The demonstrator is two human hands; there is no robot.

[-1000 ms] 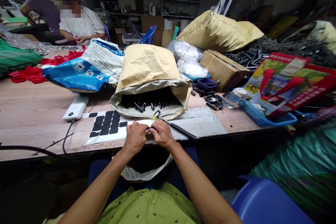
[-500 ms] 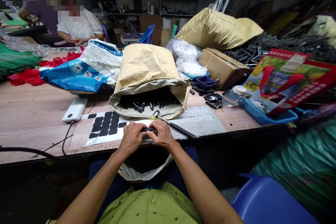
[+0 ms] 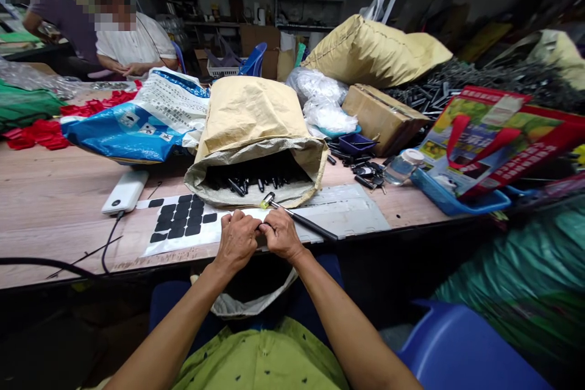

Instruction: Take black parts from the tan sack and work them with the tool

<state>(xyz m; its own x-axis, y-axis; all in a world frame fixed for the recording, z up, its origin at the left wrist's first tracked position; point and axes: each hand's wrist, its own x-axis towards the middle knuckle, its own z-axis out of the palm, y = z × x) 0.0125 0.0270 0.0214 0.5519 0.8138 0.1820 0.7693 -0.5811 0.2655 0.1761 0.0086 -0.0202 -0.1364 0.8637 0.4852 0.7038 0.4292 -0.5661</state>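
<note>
My left hand [image 3: 237, 237] and my right hand [image 3: 282, 234] meet at the table's front edge, both closed round a small black cylindrical piece [image 3: 262, 227]. Most of that piece is hidden by my fingers. Just beyond them lies a hammer [image 3: 306, 222] with a black handle and a yellowish-ended head. Behind it a tan paper sack [image 3: 256, 109] lies on its side, mouth towards me, with several black cylindrical pieces [image 3: 236, 187] inside. Left of my hands is a white sheet with black rounded stickers [image 3: 180, 217]. Below the edge, another sack [image 3: 256, 304] gapes open in front of my lap.
A white power bank [image 3: 125, 192] with a cable sits on the left. To the right stand a clear jar [image 3: 404, 167], a blue tray [image 3: 439, 195] holding a printed bag [image 3: 475, 140], and a wooden box [image 3: 381, 117]. Two people sit at the far left.
My left hand has turned and its fingers have closed further over the black piece, covering more of it. The whole view has shifted slightly.
</note>
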